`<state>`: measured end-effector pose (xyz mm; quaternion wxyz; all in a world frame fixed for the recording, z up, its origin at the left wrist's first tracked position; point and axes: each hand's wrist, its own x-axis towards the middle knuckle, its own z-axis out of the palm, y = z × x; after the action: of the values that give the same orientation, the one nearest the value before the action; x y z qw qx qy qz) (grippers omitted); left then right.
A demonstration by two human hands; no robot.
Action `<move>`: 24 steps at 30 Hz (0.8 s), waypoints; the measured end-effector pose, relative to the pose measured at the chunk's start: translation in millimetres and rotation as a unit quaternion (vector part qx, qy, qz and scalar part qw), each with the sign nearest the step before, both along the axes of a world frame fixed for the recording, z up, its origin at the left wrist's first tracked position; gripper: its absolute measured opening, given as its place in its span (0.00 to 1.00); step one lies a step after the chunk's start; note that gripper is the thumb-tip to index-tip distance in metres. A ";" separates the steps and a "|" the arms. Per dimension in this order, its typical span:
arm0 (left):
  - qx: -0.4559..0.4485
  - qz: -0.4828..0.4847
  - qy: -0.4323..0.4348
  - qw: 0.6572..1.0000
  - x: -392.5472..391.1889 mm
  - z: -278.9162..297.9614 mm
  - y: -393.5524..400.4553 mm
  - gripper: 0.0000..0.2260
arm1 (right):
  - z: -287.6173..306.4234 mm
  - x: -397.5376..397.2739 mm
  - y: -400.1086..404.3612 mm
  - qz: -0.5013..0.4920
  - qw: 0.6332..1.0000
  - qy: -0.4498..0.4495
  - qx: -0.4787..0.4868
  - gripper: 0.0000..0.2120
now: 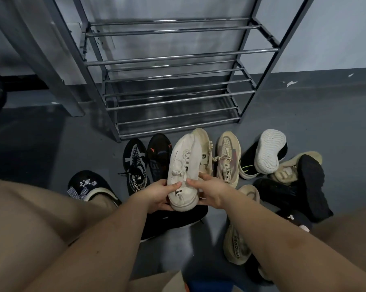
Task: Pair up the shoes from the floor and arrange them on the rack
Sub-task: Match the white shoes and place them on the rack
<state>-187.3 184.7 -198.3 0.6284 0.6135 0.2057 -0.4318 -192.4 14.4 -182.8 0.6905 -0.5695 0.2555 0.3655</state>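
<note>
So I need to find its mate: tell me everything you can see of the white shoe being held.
The white shoe is a low lace-up sneaker, seemingly of knit fabric, with white laces, a thick pale sole and small dark print at the heel. It is held above the floor, toe towards the rack. The left hand and the right hand grip its heel end. A second pale shoe lies against its right side.

The floor [62, 127] is dark grey. The rack [171, 81] is grey with shiny silver bars. The wall [335, 28] is pale grey. The held shoe [183, 171] is white with white laces. One sneaker [135, 165] is black with white marks. Another shoe [160, 154] is black with orange ticks. The beige sneaker [227, 159] has dark letters. The slipper [87, 184] is black with a checked bow.
</note>
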 end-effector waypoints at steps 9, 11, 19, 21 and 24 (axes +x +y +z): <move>0.017 0.037 0.049 0.998 4.7 -22.8 16.0 0.09 | -28.6 15.7 36.5 -0.047 0.997 0.012 -0.062 0.25; 0.034 0.046 0.050 0.997 10.5 -27.6 18.0 0.10 | -37.5 21.3 42.2 -0.045 0.996 0.011 -0.072 0.26; 0.107 0.074 0.001 0.991 55.1 -50.0 5.9 0.21 | -65.5 53.8 42.4 -0.066 0.989 -0.022 -0.133 0.20; 0.117 0.100 0.001 0.988 64.2 -57.2 1.8 0.19 | -71.0 64.3 43.2 -0.068 0.988 -0.030 -0.134 0.20; 0.135 0.118 -0.005 0.984 67.7 -62.2 3.9 0.18 | -77.7 74.4 46.3 -0.041 0.988 -0.036 -0.146 0.20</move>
<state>-119.6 188.7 -260.5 0.5874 0.6665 0.3294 -0.3198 -118.0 60.8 -260.5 0.6228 -0.6665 0.3039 0.2748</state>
